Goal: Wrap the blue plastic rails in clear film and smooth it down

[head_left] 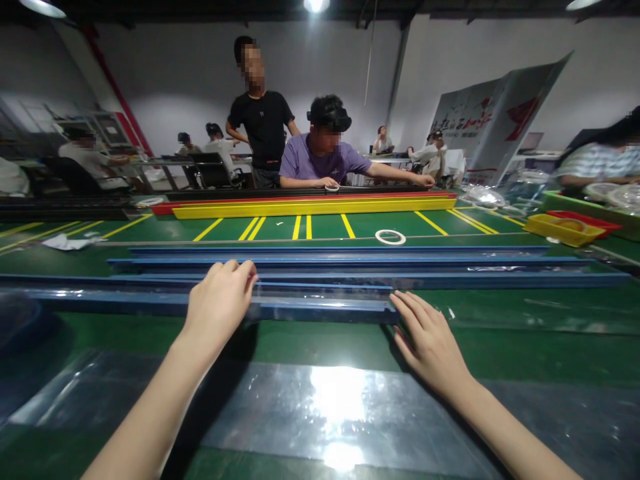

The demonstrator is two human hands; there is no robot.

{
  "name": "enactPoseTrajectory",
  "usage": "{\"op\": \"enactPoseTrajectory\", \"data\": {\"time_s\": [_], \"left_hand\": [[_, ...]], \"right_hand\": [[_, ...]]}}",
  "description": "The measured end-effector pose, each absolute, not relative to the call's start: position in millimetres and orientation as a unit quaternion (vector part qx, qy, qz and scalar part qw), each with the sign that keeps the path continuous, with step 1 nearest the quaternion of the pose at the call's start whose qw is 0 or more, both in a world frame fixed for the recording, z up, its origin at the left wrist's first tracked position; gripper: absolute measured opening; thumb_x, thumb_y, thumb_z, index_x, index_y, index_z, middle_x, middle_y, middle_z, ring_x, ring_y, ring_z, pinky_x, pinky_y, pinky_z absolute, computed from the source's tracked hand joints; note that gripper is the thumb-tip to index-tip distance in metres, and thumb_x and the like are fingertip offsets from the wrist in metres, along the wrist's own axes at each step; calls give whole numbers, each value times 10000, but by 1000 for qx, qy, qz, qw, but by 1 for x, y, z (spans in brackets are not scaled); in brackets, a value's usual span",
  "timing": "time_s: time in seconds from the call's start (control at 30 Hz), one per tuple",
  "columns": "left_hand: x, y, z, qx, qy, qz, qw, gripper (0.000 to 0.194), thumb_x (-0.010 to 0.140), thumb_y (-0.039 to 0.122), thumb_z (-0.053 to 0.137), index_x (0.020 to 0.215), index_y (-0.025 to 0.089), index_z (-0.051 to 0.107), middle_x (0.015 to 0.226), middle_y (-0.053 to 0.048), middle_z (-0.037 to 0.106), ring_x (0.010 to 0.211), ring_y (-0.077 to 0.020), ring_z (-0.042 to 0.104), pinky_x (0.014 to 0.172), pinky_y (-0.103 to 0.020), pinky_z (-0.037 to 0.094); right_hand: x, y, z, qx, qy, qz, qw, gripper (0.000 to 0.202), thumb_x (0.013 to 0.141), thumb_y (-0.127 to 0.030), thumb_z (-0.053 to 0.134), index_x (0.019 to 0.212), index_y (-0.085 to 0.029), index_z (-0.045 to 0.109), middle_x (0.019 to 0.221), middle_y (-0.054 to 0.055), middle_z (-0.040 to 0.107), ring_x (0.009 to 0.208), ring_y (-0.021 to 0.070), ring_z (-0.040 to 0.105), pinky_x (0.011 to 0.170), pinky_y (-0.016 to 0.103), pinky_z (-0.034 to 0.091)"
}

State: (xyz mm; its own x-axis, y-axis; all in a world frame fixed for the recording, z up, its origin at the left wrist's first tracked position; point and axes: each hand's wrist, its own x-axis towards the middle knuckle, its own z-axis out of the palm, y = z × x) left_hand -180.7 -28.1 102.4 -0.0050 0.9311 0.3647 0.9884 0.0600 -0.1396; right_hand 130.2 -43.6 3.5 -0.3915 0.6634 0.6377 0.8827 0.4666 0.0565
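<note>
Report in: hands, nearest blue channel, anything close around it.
Left hand on nearest blue channel; right hand at its right end. Other blue channels just beyond. Clear sheet on near side.

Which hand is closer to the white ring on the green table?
Right. The right hand is nearer the camera than the white ring, almost in line with it; the left hand is well off to the ring's left.

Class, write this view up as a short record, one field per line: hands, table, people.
Left hand: curled at the front blue channel; grip partly hidden
Right hand: fingers spread at that channel's right end
Table: green, yellow lines
Nearest the wearer: clear plastic sheet
Beyond the channels: white ring, yellow channel
Opposite: person in purple shirt
</note>
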Motion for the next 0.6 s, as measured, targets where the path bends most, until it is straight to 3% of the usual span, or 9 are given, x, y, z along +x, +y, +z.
{"op": "enactPoseTrajectory", "data": {"time_s": [0.17, 0.33, 0.47, 0.6], "left_hand": [[-185, -20, 91, -675, -686, -121, 243, 275, 848, 246, 334, 975, 208, 575, 895, -82, 552, 874, -236, 479, 585, -275, 420], [-187, -14, 76, -690, -672, -92, 251, 429, 816, 260, 408, 1239, 191, 425, 1243, -120, 442, 1077, -291, 416, 771, -384, 435], [-184, -13, 67, -707, -674, -28, 213, 556, 812, 336, 440, 1331, 205, 286, 1413, -98, 225, 1241, -316, 268, 852, -424, 403], [-182, -9, 58, -720, -683, 23, 123, 524, 845, 425, 360, 1328, 233, 292, 1423, -42, 201, 1292, -303, 166, 933, -438, 337]], "right_hand": [[133, -39, -3, -496, -814, -188, 236, 485, 803, -269, 408, 1274, -160, 362, 1313, 117, 403, 1225, 241, 318, 922, 404, 350], [134, -37, -8, -508, -817, -187, 199, 484, 826, -293, 373, 1297, -184, 343, 1346, 95, 368, 1254, 231, 277, 948, 420, 327], [135, -36, -9, -516, -816, -190, 180, 461, 848, -298, 334, 1295, -186, 355, 1347, 74, 370, 1260, 213, 270, 974, 412, 304], [136, -35, -9, -517, -815, -191, 177, 455, 852, -306, 328, 1286, -179, 372, 1350, 67, 367, 1258, 209, 273, 978, 399, 304]]}}
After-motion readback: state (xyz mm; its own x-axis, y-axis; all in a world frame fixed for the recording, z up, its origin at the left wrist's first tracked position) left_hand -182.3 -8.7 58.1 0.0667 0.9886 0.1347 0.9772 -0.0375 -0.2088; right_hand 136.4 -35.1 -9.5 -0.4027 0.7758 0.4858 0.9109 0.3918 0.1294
